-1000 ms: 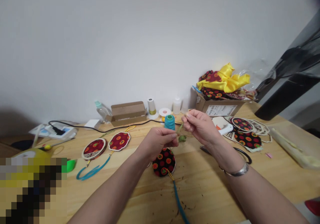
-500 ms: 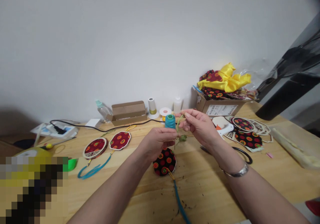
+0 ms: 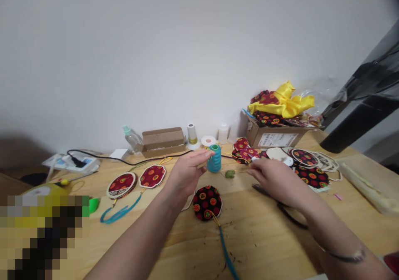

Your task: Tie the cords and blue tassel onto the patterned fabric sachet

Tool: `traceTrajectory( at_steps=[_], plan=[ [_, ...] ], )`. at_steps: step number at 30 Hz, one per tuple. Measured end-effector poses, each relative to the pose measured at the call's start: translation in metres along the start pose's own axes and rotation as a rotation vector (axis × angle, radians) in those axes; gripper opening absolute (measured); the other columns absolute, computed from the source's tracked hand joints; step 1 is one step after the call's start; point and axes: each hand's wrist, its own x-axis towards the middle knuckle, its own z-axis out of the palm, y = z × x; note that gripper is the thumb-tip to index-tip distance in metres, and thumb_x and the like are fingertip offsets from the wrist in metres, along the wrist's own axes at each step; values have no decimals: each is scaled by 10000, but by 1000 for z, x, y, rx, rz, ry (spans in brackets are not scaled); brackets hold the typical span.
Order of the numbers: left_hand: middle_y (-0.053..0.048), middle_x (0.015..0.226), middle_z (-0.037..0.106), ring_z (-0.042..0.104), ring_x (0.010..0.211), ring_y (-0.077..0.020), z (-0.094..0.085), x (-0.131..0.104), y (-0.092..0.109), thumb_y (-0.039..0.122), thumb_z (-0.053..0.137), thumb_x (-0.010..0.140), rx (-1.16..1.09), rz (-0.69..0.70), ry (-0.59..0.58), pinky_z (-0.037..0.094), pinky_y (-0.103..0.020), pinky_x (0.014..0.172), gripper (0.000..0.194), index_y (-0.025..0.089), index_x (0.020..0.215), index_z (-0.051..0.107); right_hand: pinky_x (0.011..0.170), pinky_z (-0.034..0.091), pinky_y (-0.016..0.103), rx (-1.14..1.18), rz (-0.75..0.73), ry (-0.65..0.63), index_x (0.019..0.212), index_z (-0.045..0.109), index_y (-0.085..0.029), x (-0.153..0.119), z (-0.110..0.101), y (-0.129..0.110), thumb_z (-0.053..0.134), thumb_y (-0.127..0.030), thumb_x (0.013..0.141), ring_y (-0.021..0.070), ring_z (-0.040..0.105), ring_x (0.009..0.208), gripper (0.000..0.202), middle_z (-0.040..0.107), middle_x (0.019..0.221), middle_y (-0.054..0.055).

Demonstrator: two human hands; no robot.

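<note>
My left hand (image 3: 189,169) is closed in a pinch beside the teal thread spool (image 3: 214,160). A bit of thin green cord (image 3: 211,153) shows at its fingertips; the rest is hidden. My right hand (image 3: 274,180) is wrapped round a white hot glue gun (image 3: 288,160), which it largely covers. Between the hands lies a small green tangle of cord (image 3: 230,174). Below them rests a round black patterned fabric piece (image 3: 207,203) with a yellow loop and teal tassel (image 3: 225,246). A pale curved edge (image 3: 187,203) peeks out under my left wrist.
Two red patterned pendants (image 3: 122,184) with teal tassels lie left. Behind stand a small open cardboard box (image 3: 163,142), white spool (image 3: 191,134) and bottles (image 3: 223,133). A filled carton (image 3: 277,138) and fabric pieces (image 3: 311,175) lie right. A dark cable (image 3: 289,215) curves under my right forearm.
My right hand has let go of the green cord and moved right and down onto the glue gun. The left hand has shifted slightly up and left. The dark cable has shifted.
</note>
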Motion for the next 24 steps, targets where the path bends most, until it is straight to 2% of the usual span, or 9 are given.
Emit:
traceTrajectory(
  at_steps=[1, 3, 6, 9, 13, 18, 22, 24],
  plan=[
    [-70, 912, 672, 522, 802, -134, 0, 0, 1, 240, 717, 639, -4, 9, 9, 354, -224, 621, 125, 147, 720, 737, 565, 352, 269, -95, 91, -50, 668, 584, -180, -11, 2, 9, 448, -268, 820, 197, 584, 660, 222, 643, 708, 76],
    [-77, 929, 674, 522, 804, -136, -1, -1, 3, 234, 714, 642, -10, 20, 16, 350, -222, 613, 127, 145, 730, 740, 575, 382, 281, -199, 167, -93, 717, 598, -181, -32, 12, 32, 454, -240, 797, 227, 613, 712, 175, 658, 788, 106],
    [-74, 899, 678, 523, 778, -134, 0, -2, 4, 223, 719, 630, -22, 29, 13, 350, -225, 610, 122, 147, 722, 741, 582, 432, 304, -200, 158, -96, 771, 610, -196, -59, 31, 67, 457, -223, 772, 229, 617, 684, 156, 660, 795, 104],
    [-66, 866, 680, 526, 771, -133, 0, -1, 4, 224, 725, 624, -33, 28, 10, 353, -227, 610, 114, 151, 710, 739, 686, 479, 353, -107, 135, -47, 913, 628, -188, -74, 43, 84, 473, -256, 775, 253, 618, 790, 219, 662, 899, 120],
    [-59, 894, 664, 515, 776, -117, 0, 0, 4, 224, 722, 637, -40, 14, 24, 361, -207, 601, 104, 151, 710, 736, 797, 465, 388, -59, 165, -44, 962, 613, -149, -77, 40, 81, 478, -207, 745, 268, 591, 902, 262, 634, 978, 138],
    [-58, 894, 654, 507, 763, -114, -1, 1, 3, 219, 727, 628, -34, 8, 13, 363, -200, 587, 112, 150, 716, 735, 685, 466, 346, -4, 203, -126, 872, 562, -175, -79, 25, 73, 481, -187, 718, 230, 595, 767, 175, 629, 874, 95],
    [-56, 885, 660, 510, 759, -118, -2, 2, 2, 227, 727, 626, -23, 21, 13, 360, -210, 595, 113, 155, 713, 736, 596, 444, 271, 141, 79, -87, 813, 503, -198, -75, 14, 58, 482, -265, 772, 172, 553, 668, 81, 597, 762, 40],
    [-49, 872, 661, 511, 758, -118, -1, 1, 2, 231, 727, 626, -15, 23, 11, 361, -213, 602, 111, 160, 711, 736, 569, 430, 248, 195, 5, -53, 768, 483, -205, -67, 9, 45, 501, -315, 783, 154, 521, 633, 113, 565, 699, 13]
  ],
)
